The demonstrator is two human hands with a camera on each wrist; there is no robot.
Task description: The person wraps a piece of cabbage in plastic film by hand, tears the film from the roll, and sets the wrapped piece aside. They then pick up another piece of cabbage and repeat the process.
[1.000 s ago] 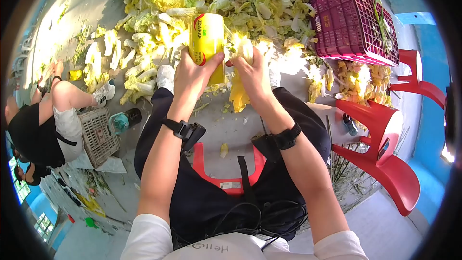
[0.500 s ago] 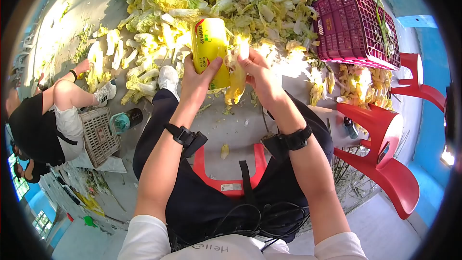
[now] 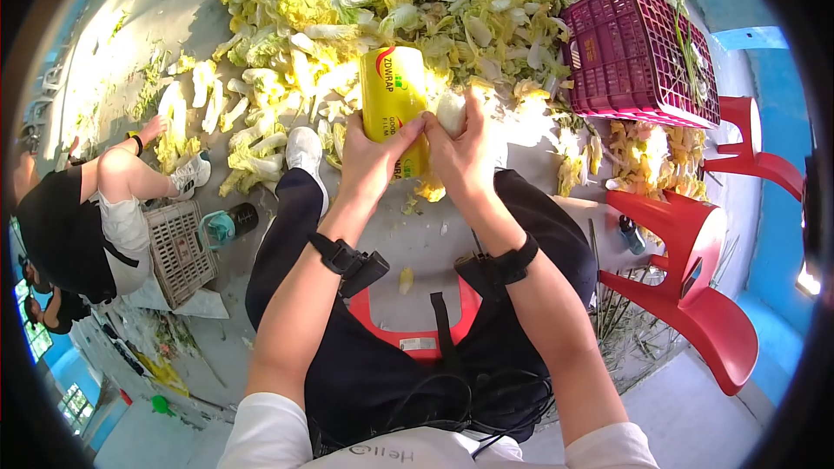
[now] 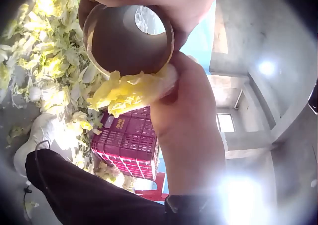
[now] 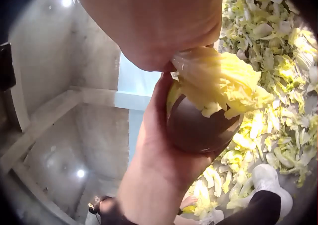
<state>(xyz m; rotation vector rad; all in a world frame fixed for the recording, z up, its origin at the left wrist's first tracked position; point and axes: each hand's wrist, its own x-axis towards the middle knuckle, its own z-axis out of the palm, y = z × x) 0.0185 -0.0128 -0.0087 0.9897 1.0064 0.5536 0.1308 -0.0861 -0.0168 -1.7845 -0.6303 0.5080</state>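
My left hand (image 3: 372, 156) grips a yellow roll of cling film (image 3: 395, 91), printed ZDWRAP, with its fingers behind and thumb across the front. The roll's hollow core (image 4: 126, 44) faces the left wrist camera. Close against the roll's right side, my right hand (image 3: 460, 156) holds a small yellow cabbage (image 5: 218, 78). The cabbage's pale stem end (image 3: 451, 113) points away from me, and its frilly leaves (image 4: 124, 93) lie along the roll's near end. Both thumb tips meet at the roll's edge.
A wide heap of cabbage leaves (image 3: 469, 13) covers the floor ahead. A purple crate (image 3: 612, 61) stands at the right, near red chairs (image 3: 686, 243). At the left sits another person (image 3: 65, 226) beside a grey crate (image 3: 181, 252) and a bottle (image 3: 243, 213).
The roll has shifted right and nearer to me. My right hand has turned the cabbage and come against the roll, the thumbs now together. The seated person's hand has moved onto cabbage leaves.
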